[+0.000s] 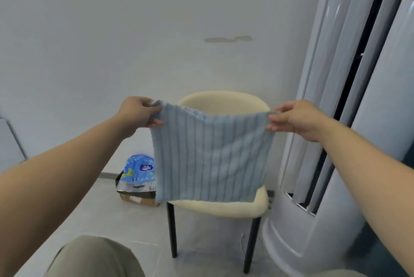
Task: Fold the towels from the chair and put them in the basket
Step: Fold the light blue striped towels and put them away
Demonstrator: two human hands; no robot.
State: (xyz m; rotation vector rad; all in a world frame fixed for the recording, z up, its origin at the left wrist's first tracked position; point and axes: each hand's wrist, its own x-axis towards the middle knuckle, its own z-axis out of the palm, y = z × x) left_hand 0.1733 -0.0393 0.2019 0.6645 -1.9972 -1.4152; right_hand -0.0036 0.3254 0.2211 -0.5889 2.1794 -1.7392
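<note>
Left hand point(140, 112): pinching blue towel point(212, 158) corner, at 9 o'clock.
Right hand point(295, 119): pinching the 3 o'clock corner.
Tip: bringing the corners together evenly over the chair point(224, 206).

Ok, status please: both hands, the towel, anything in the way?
Left hand and right hand each pinch a top corner. Light blue ribbed towel hangs spread before cream padded chair. Basket not in view.

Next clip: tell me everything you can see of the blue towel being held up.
The blue towel is pale, ribbed in vertical stripes, soft-looking cloth. It hangs spread out, roughly square, in front of the cream chair, hiding most of the seat. The left hand pinches its upper left corner, the right hand its upper right; the top edge sags between them. Whether its lower edge touches the seat cannot be told.
</note>
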